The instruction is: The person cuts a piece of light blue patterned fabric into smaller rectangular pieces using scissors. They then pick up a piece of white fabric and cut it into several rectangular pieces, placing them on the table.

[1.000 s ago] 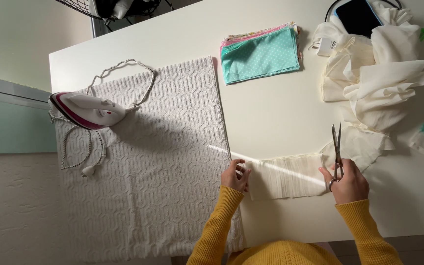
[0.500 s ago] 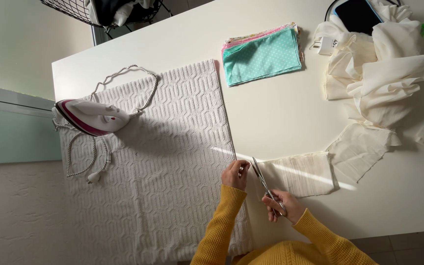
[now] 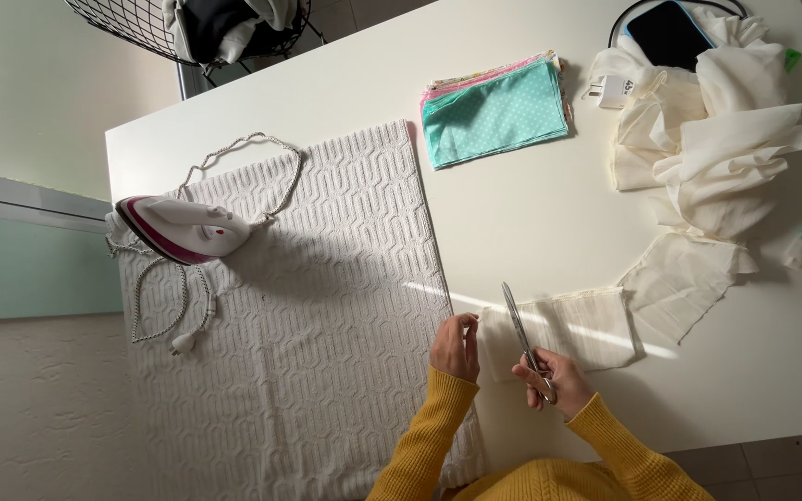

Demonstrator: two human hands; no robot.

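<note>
My right hand grips a pair of silver scissors, blades pointing away from me over a cut piece of cream fabric lying on the white table. My left hand pinches the left edge of that piece, beside the grey textured mat. A second loose piece lies just to the right, below the bundled cream cloth. Both sleeves are mustard yellow.
A white and magenta iron stands on the mat's left edge with its braided cord looped around. A stack of folded teal dotted cloths sits further back. A phone and charger lie at the back right; a wire basket stands beyond the table.
My right hand has brought the scissors from the strip's right end to its left part, near my left hand. The cream piece now lies separate from the bundled cloth.
</note>
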